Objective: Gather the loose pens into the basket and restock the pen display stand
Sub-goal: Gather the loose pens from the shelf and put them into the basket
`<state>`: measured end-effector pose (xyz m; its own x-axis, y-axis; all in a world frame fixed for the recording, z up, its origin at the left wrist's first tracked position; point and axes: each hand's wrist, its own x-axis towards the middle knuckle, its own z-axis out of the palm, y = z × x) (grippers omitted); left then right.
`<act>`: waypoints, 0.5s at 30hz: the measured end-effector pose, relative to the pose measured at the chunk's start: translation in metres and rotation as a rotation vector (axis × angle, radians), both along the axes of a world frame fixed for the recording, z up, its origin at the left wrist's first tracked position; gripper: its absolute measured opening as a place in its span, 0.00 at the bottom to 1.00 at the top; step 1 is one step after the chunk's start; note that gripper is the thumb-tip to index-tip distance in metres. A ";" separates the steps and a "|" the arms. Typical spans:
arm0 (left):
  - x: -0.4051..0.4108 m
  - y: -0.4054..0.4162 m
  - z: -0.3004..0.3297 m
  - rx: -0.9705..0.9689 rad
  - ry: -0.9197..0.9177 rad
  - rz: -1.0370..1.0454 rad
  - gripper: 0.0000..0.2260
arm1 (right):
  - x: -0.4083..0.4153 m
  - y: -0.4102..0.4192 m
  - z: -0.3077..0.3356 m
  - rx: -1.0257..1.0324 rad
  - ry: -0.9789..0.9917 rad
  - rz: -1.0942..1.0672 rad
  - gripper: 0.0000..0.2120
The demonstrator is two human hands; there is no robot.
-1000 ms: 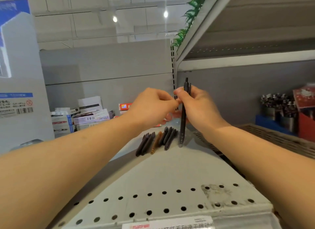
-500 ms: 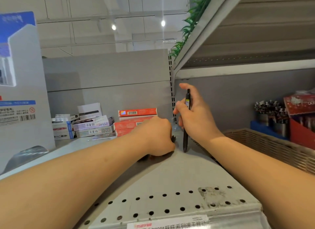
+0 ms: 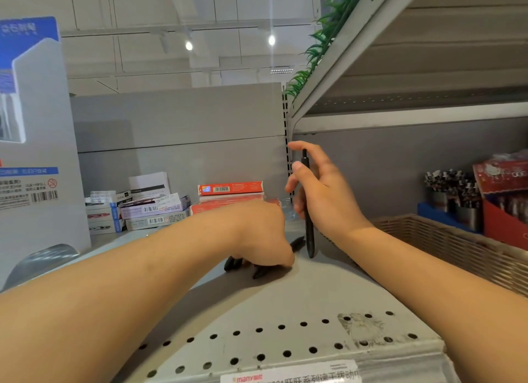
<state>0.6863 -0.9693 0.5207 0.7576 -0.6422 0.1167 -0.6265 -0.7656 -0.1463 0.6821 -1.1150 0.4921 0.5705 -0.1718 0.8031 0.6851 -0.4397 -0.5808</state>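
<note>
A person's right hand [image 3: 323,191] holds a black pen [image 3: 308,225] upright on a grey shelf [image 3: 285,302], thumb pressed against the barrel and the other fingers curled loosely behind it, the index finger lifted clear above the pen's cap. The pen's lower tip touches the shelf surface. Just to its left, the left hand [image 3: 263,237] is down on a cluster of loose pens [image 3: 257,270] lying flat on the shelf, fingers curled over them; dark ends stick out on both sides of the hand, but whether it grips any cannot be told. A woven basket [image 3: 445,245] sits on the shelf to the right, beside the right forearm. Behind the basket, a red display box [image 3: 503,188] and cups of stocked pens [image 3: 448,194] stand against the back panel. Stacked stationery boxes [image 3: 177,205] lie behind the left forearm. A tall white-and-blue carton [image 3: 37,143] stands at far left.
</note>
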 end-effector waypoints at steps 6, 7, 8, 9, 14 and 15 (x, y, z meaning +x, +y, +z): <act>0.012 0.012 0.007 -0.402 0.139 0.043 0.14 | 0.002 -0.002 -0.004 0.092 0.007 0.013 0.18; 0.013 0.013 0.006 -0.453 0.165 0.023 0.13 | 0.002 -0.002 -0.005 0.077 0.011 -0.013 0.17; 0.013 0.014 0.006 -0.481 0.168 -0.014 0.12 | 0.003 -0.002 -0.006 0.074 0.013 -0.025 0.17; 0.012 0.013 0.005 -0.490 0.150 -0.061 0.11 | 0.003 -0.001 -0.006 0.082 0.012 -0.022 0.18; 0.008 0.003 -0.002 -0.482 0.064 -0.251 0.07 | -0.001 0.000 -0.007 0.006 -0.035 -0.063 0.24; 0.008 0.002 -0.003 -0.480 0.047 -0.265 0.07 | -0.002 0.000 -0.007 -0.006 -0.044 -0.062 0.25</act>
<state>0.6945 -0.9670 0.5176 0.5885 -0.6945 0.4139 -0.8044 -0.5546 0.2131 0.6801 -1.1146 0.4851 0.5231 -0.2013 0.8282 0.6812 -0.4853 -0.5482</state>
